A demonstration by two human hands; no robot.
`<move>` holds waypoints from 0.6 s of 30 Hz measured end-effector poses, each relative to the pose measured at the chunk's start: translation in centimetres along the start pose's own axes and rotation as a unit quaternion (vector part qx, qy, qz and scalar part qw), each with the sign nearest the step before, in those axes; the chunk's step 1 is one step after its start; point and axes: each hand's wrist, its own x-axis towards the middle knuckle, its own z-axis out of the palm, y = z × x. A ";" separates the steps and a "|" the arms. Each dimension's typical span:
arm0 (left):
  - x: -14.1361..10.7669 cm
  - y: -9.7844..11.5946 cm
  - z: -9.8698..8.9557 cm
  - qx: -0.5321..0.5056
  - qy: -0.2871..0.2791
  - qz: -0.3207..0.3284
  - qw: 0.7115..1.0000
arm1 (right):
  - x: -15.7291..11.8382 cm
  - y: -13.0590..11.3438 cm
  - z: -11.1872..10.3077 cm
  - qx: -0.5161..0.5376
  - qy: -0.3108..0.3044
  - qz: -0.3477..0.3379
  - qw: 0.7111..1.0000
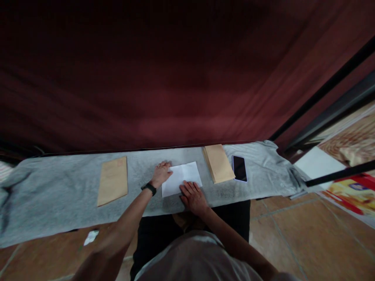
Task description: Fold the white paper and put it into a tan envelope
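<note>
A white sheet of paper [182,175] lies on the grey cloth in front of me, with a faint crease near its middle. My left hand [161,174], a dark watch on its wrist, rests at the sheet's left edge with fingers stretched out. On the lower right part of the paper, my right hand [193,197] lies flat with its fingers extended. Neither hand grips anything. To the right sits a stack of brown envelopes [219,163]; farther left is a single brown envelope [113,180].
Grey cloth [70,183] covers the long narrow surface. A phone [240,168] lies beside the envelope stack. Dark red fabric [181,97] hangs behind. Black bars [325,89] and a printed red and yellow package [351,195] stand at the right. A white scrap [91,237] lies on the tiled floor.
</note>
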 end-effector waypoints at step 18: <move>-6.3 -0.8 -2.7 -0.591 -0.042 -0.212 0.778 | 2.0 0.3 -2.5 0.075 -0.001 -0.023 0.997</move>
